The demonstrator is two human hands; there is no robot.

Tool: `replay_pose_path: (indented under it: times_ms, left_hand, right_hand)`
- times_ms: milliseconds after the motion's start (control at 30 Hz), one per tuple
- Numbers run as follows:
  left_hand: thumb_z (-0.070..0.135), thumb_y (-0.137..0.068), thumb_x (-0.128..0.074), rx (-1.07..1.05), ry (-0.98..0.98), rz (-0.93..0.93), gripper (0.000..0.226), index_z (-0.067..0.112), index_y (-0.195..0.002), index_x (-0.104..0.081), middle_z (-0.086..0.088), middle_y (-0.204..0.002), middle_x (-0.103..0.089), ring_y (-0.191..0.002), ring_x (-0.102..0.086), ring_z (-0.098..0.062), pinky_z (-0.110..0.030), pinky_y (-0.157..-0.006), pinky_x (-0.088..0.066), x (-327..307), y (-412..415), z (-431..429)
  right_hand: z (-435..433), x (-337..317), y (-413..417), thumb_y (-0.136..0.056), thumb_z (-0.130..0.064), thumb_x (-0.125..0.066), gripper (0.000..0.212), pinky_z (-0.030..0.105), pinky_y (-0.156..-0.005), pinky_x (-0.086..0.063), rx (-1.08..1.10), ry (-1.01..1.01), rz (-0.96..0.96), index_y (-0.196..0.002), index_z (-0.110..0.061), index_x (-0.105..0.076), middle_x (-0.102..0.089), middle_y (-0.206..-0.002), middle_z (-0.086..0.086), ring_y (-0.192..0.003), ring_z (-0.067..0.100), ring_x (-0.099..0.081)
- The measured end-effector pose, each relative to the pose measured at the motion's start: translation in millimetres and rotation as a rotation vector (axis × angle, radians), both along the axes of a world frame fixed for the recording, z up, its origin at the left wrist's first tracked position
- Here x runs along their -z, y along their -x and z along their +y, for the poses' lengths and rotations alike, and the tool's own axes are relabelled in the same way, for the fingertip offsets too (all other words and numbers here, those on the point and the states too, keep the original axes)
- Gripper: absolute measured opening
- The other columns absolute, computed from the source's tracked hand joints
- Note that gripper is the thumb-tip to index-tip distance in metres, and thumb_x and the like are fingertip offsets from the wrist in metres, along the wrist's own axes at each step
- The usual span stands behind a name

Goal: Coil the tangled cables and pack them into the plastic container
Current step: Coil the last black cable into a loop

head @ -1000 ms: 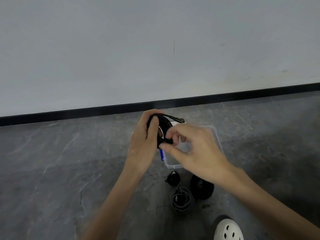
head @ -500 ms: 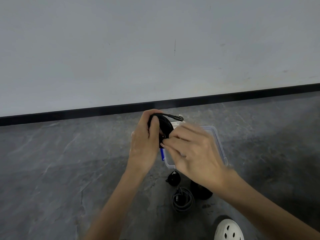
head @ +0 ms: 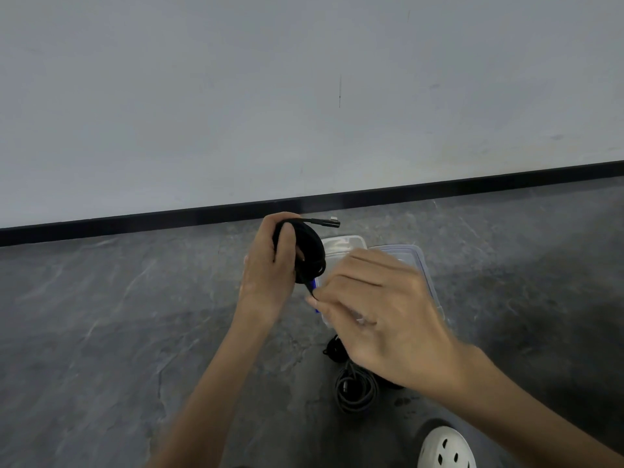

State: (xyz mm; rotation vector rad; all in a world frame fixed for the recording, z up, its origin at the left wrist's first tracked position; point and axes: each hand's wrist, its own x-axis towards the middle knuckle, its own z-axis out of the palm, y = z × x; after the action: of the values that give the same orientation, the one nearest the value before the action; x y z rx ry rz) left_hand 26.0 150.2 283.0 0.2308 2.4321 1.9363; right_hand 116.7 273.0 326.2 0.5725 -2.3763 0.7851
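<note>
A black cable (head: 309, 253), wound into a tight round coil, is held upright above the floor (head: 118, 315), in front of the black skirting strip (head: 169, 216) at the foot of the pale wall (head: 236, 96). The coil is gripped by the left hand (head: 268, 268), whose fingers are curled over its top and whose thumb is pressed against its near face; one connector end (head: 326, 222) is left sticking out sideways from the top of the coil. The cable's lower loose end (head: 309, 288) is pinched between the thumb and fingertips of the right hand (head: 381, 312), the other fingers being curled in. Behind both hands, a clear plastic container (head: 346, 243) is set on the floor, largely hidden; a second clear plastic piece (head: 413, 256) is seen just beside it, and whether that is the lid cannot be told. A blue part (head: 316, 285) is glimpsed between the hands. Nearer the bottom edge of the floor, a small black bundle (head: 333, 349) and a grey coiled cable (head: 354, 391) are laid close together, with a white perforated shoe (head: 445, 449) near them.
</note>
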Motion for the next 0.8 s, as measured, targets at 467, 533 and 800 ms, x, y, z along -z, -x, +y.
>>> replay_pose_path:
  times_ms: [467, 533, 800]
  left_hand:
    - [0.016, -0.103, -0.039, 0.175, -0.033, -0.003, 0.027, 0.030, -0.096, -0.061, 0.013, -0.068, -0.059, -0.061, -0.052, -0.001, -0.012, -0.057, -0.042, 0, -7, 5]
    - [0.016, -0.104, -0.038, 0.245, -0.045, -0.006, 0.027, 0.028, -0.098, -0.062, 0.014, -0.063, -0.056, -0.060, -0.050, -0.002, -0.012, -0.056, -0.040, -2, -11, 7]
    - [0.021, -0.106, -0.036, 0.465, -0.119, -0.071, 0.029, 0.019, -0.108, -0.064, 0.007, -0.062, -0.053, -0.061, -0.050, -0.007, -0.017, -0.063, -0.041, -11, -23, 12]
  right_hand:
    - [36, -6, 24, -0.087, -0.009, -0.068, 0.016, 0.020, -0.073, -0.046, 0.218, 0.856, -0.273, -0.078, -0.021, -0.062, -0.060, -0.073, -0.009, -0.072, 0.007, -0.057]
    - [43, -1, 34, -0.089, -0.007, -0.065, 0.018, 0.016, -0.070, -0.043, 0.284, 0.937, -0.297, -0.078, -0.021, -0.061, -0.057, -0.071, -0.009, -0.068, 0.004, -0.053]
    - [61, 12, 53, -0.092, -0.008, -0.061, 0.013, 0.022, -0.063, -0.054, 0.329, 1.186, -0.609, -0.079, -0.012, -0.059, -0.063, -0.064, -0.001, -0.056, 0.009, -0.063]
